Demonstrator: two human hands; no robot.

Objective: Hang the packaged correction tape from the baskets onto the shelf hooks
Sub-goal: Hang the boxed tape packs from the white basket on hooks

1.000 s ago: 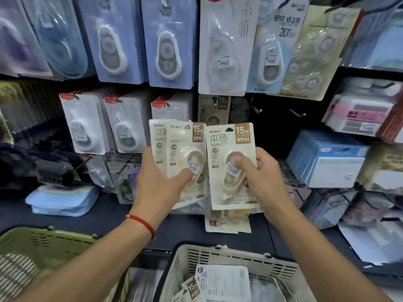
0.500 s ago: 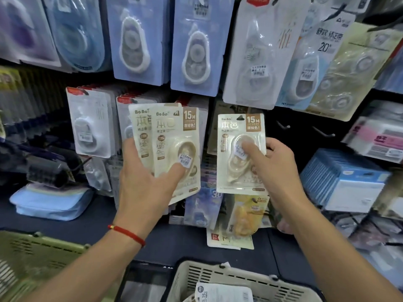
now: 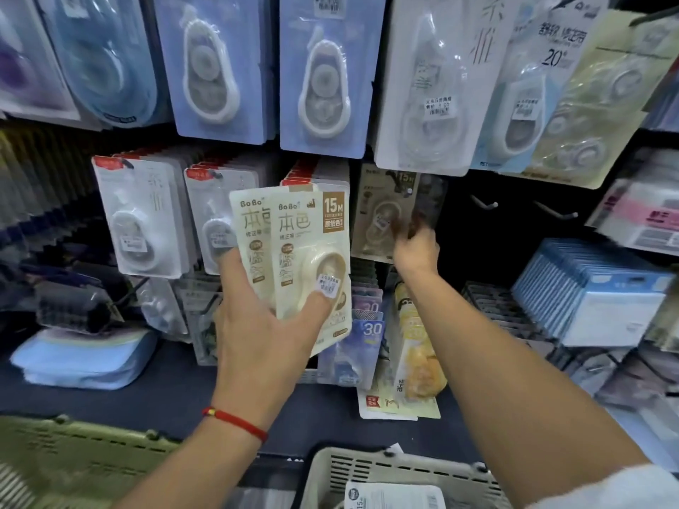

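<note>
My left hand [image 3: 257, 325] grips two overlapping cream packs of correction tape [image 3: 305, 251], thumb pressed on the front blister, held in front of the shelf. My right hand [image 3: 415, 244] reaches deep into the shadowed shelf and pinches the lower right of a single cream pack [image 3: 385, 218], whose top sits at a shelf hook [image 3: 409, 191]. Whether the pack hangs on the hook I cannot tell. A white basket [image 3: 367, 468] at the bottom centre holds more packs [image 3: 393, 495].
A green basket [image 3: 73, 457] stands at the bottom left. Two bare hooks [image 3: 485, 204] [image 3: 558, 213] stick out to the right of my right hand. Rows of other packaged tapes hang above and to the left. Blue boxes [image 3: 595, 292] are stacked at the right.
My right hand has carried its single pack up and back into the shelf to the hook. My left hand with its two packs has stayed roughly in place. The view has moved closer.
</note>
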